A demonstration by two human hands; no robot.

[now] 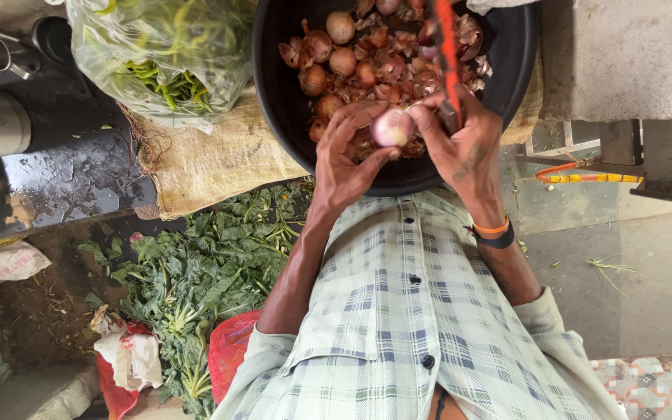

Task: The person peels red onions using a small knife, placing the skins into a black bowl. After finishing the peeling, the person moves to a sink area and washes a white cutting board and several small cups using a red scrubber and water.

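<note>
The two hands meet over the near rim of the black bowl (274, 85), so the space there is very tight: the left hand (348, 159) and the right hand (460, 144) almost touch around the peeled onion (392, 127). Behind them the bowl is filled with onions and skins (367, 54), which leaves little open room inside. A red-handled tool (446, 47) stands across the right part of the bowl. On the left, the plastic bag of green chillies (165, 54) presses close to the bowl. The burlap sack (204, 163) beside it is mostly bare. Lower, the heap of leafy greens (204, 272) covers the ground. On the right, the grey floor (647, 264) is open.
</note>
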